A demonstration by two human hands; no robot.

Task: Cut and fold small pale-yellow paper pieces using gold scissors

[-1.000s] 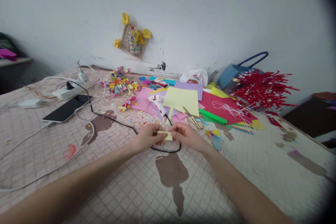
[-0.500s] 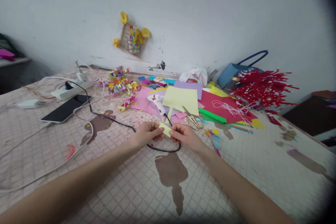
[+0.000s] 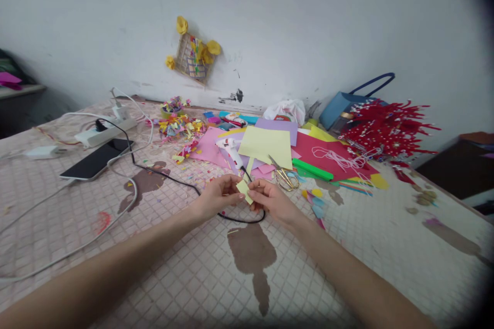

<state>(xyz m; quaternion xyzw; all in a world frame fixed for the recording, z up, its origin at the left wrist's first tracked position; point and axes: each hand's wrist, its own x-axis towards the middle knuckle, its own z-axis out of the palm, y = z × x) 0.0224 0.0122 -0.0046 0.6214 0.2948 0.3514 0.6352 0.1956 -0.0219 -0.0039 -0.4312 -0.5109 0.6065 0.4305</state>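
Observation:
Between my two hands is a small piece of pale yellow paper (image 3: 244, 191), held above the table. My left hand (image 3: 221, 195) is closed on its left side, with the thumb in front. My right hand (image 3: 267, 196) pinches the right side. Just beyond my fingers lie a white glue gun (image 3: 232, 154), whose black cord loops beneath my hands, and gold-handled scissors (image 3: 284, 177). A larger sheet of pale yellow paper (image 3: 266, 145) rests on other coloured sheets behind them.
At left, a phone (image 3: 96, 159) lies beside a white power strip (image 3: 101, 133) among cables. Paper scraps (image 3: 177, 126) are heaped at the back. A green strip (image 3: 312, 169), white string (image 3: 343, 158) and red fuzzy stems (image 3: 386, 128) are on the right.
The small yellow paper has turned to a steeper angle between my fingers. My left thumb has shifted slightly right and down; the things on the table stay put.

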